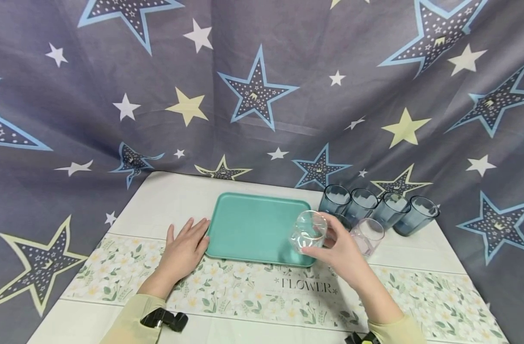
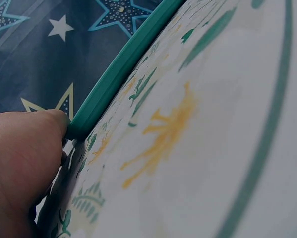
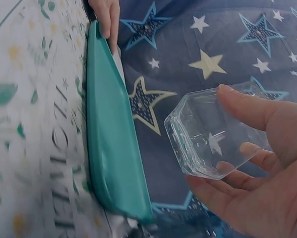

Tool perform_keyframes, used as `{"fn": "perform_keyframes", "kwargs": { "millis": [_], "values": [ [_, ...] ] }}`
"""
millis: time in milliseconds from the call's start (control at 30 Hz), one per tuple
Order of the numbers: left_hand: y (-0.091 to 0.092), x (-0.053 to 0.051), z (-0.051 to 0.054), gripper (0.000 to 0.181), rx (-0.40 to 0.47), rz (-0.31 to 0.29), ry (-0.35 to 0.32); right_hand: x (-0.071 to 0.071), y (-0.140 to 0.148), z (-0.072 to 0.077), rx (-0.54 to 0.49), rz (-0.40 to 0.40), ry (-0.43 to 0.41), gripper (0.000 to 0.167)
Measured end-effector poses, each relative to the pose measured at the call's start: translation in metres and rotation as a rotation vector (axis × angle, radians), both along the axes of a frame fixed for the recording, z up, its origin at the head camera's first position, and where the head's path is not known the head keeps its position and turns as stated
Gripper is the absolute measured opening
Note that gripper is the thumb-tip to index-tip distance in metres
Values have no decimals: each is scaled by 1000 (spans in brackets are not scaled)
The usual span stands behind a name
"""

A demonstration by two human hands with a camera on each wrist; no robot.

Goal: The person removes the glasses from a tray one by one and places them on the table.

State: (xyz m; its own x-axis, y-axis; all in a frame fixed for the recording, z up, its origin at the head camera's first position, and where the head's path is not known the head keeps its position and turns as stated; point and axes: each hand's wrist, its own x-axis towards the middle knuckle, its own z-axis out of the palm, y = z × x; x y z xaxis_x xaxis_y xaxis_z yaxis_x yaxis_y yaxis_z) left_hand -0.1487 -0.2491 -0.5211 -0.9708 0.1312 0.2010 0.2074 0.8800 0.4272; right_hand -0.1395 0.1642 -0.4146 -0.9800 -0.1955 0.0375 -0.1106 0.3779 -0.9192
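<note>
A faceted clear drinking glass is held by my right hand, thumb on the near side and fingers on the far side. It hangs above the right end of a teal rectangular tray. In the right wrist view the glass is tilted in the right hand, apart from the tray. My left hand rests flat at the tray's left edge, fingers extended. In the left wrist view its thumb touches the tray's corner.
Several blue-grey tumblers stand in a row at the table's back right. A pinkish clear glass stands in front of them, beside the right hand. A floral table cover lies under the tray, and a star-patterned curtain hangs behind.
</note>
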Motion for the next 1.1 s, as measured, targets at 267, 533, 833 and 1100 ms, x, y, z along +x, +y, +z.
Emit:
{"fn": "perform_keyframes", "kwargs": {
  "millis": [267, 533, 833, 1100],
  "values": [
    [1, -1, -1, 54, -5, -2, 9, 16, 38, 14, -2, -46, 16, 97],
    [2, 1, 2, 54, 0, 1, 12, 28, 77, 28, 60, -111, 58, 98],
    [2, 1, 0, 54, -11, -1, 10, 33, 120, 33, 129, -228, 95, 94],
    [0, -1, -3, 55, -13, 6, -12, 33, 152, 33, 29, -294, 131, 85]
  ]
}}
